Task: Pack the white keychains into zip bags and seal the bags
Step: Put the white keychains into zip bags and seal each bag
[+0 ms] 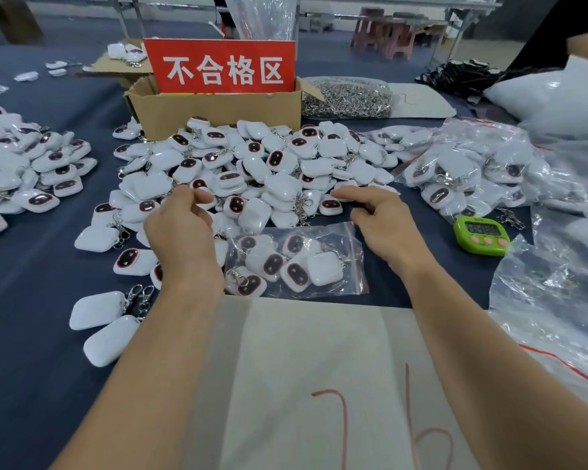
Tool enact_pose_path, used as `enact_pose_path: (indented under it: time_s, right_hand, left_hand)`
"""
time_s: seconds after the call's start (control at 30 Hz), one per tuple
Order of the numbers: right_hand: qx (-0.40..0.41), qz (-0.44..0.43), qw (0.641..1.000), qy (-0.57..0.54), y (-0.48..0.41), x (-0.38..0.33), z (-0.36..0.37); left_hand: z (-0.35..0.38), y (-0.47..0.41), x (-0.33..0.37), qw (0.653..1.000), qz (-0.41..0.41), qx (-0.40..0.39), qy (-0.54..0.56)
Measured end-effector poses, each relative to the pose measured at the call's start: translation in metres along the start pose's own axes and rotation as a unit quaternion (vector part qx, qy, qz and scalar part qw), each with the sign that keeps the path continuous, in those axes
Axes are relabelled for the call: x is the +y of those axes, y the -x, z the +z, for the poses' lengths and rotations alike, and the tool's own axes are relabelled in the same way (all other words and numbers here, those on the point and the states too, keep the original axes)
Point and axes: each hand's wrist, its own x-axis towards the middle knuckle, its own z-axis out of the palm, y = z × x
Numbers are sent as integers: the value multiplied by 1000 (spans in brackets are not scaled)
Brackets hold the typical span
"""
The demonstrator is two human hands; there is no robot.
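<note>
A big heap of white keychains (272,164) with dark oval faces and metal clasps covers the middle of the blue table. In front of it lies a clear zip bag (350,266) holding several keychains, between my two hands. My left hand (180,228) hovers over the heap's near left edge with fingers loosely curled, nothing clearly held. My right hand (377,218) reaches to the heap's near right edge, fingers extended onto a keychain. Whether the bag's zip is closed cannot be made out.
A cardboard box (218,110) with a red sign stands behind the heap. Metal clasps (347,100) lie in a bag at the back. Filled zip bags (472,171) pile up at right, near a green timer (482,235). More keychains (24,164) lie at left. A white sheet (319,368) lies in front.
</note>
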Motion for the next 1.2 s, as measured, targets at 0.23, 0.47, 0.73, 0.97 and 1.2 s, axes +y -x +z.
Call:
enact_pose_path:
  time_s: [0.23,0.47,0.73,0.97,1.2]
  right_hand:
    - [-53,-42,982,179,-8,2,5]
    - [43,-24,988,145,-5,7,4]
    - [-17,-80,973,217,-4,0,6]
    - [16,-42,985,169,3,2,4]
    - [-12,-44,984,172,18,-7,7]
  left_hand:
    - [5,12,-18,859,184,-205,-432]
    - [3,14,-13,784,181,-249,-539]
    - [4,19,-15,772,236,-267,-526]
    - [6,19,-22,785,238,-237,-520]
    - [10,24,-24,802,270,-215,-488]
